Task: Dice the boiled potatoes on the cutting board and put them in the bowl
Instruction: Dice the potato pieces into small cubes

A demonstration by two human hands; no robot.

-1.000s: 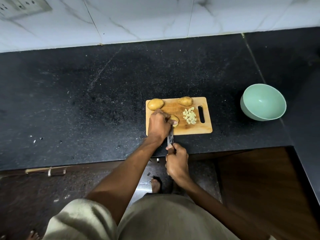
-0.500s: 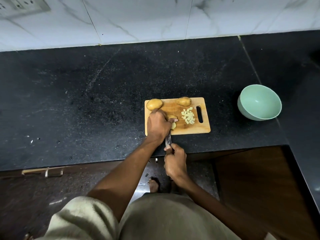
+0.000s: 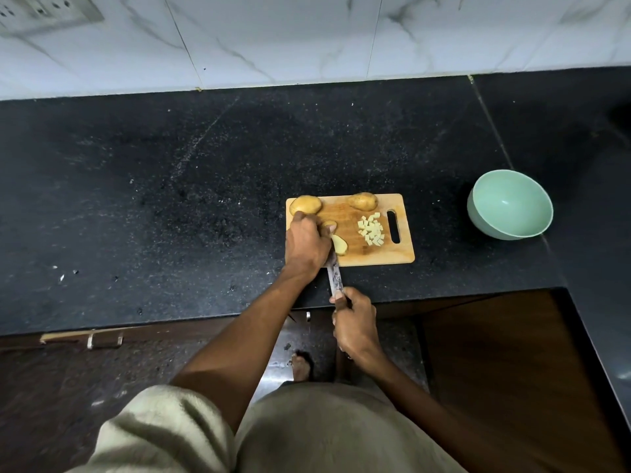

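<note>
A wooden cutting board [image 3: 403,254] lies on the black counter. Two whole potatoes sit along its far edge, one at the left corner [image 3: 305,204] and one near the middle [image 3: 362,201]. My left hand [image 3: 305,245] holds a partly cut potato [image 3: 329,224] on the board; a cut slice [image 3: 339,245] lies beside it. My right hand [image 3: 353,322] grips the knife [image 3: 334,276], whose blade runs under my left hand. A pile of potato cubes [image 3: 370,230] lies by the board's handle slot. The mint-green bowl [image 3: 510,203] stands empty to the right.
The counter's front edge [image 3: 205,319] runs just below the board. A white marble-tiled wall [image 3: 307,39] with a socket plate [image 3: 44,10] backs the counter. Dark cabinets and a bare foot [image 3: 302,365] show beneath.
A slice has come off the held potato and now lies flat beside my left hand. The knife has drawn back slightly toward me.
</note>
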